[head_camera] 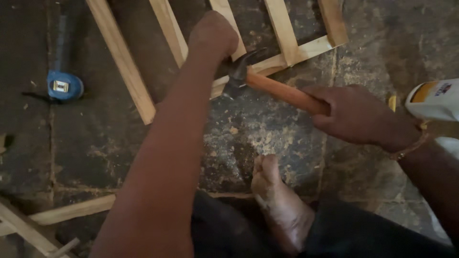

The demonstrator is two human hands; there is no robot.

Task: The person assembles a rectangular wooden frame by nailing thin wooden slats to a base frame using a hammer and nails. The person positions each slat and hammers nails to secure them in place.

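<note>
Dark stone floor [95,143], sawdust-strewn. Left hand [213,34] fisted, pressing wooden slat frame [282,57] flat. Right hand [356,114] wraps claw hammer [267,86] handle, head at bottom rail. Best: strike square, keep frame pinned, bare foot [277,200] back. Blue tape measure [64,85] lies well apart.

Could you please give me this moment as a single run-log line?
right hand: grips hammer handle | left hand: on wooden frame by hammer head | nearby: blue tape measure, white bottle | surface: dark stone floor
</note>
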